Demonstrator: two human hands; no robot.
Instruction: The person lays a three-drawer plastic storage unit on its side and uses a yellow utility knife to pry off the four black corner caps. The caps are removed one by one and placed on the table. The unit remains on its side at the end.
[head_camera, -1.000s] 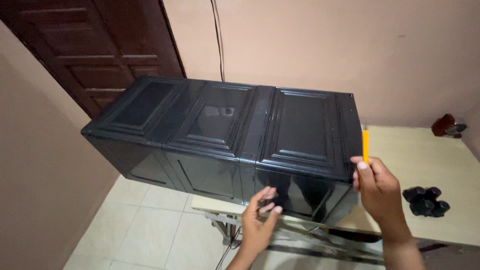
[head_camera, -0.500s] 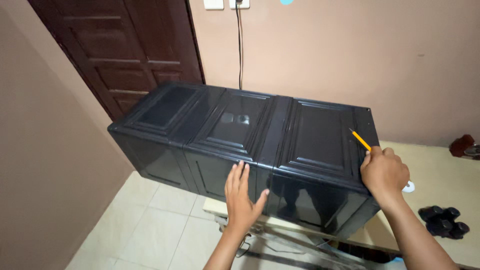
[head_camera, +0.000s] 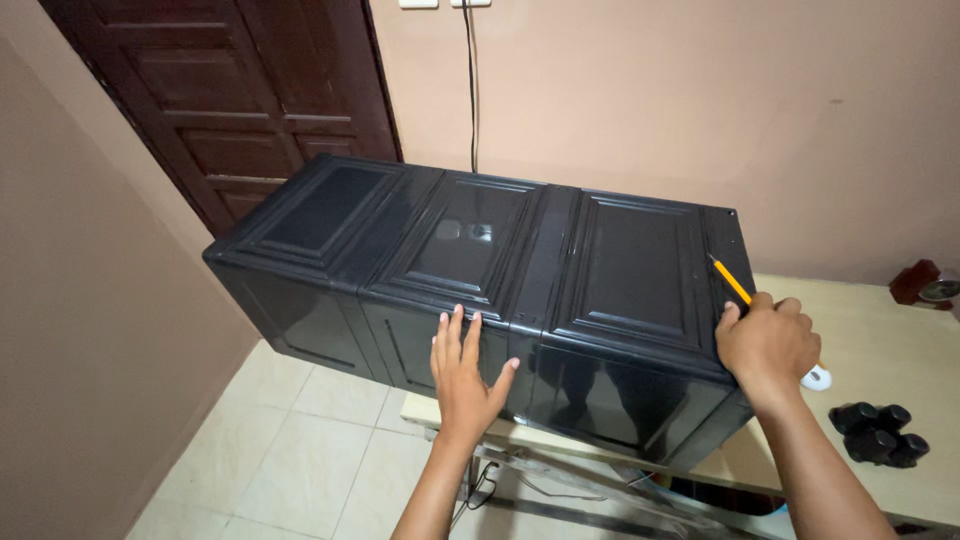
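My left hand lies open and flat, fingers spread, against the near face of the black cabinet — fingertips at its top edge. My right hand is closed around a yellow pencil and rests on the cabinet's right end, the tip touching the top panel. The cabinet lies on its side across the pale desk, overhanging the tiled floor. Small black pieces sit on the desk at right. Beyond — a dark wooden door and a cable down the wall.
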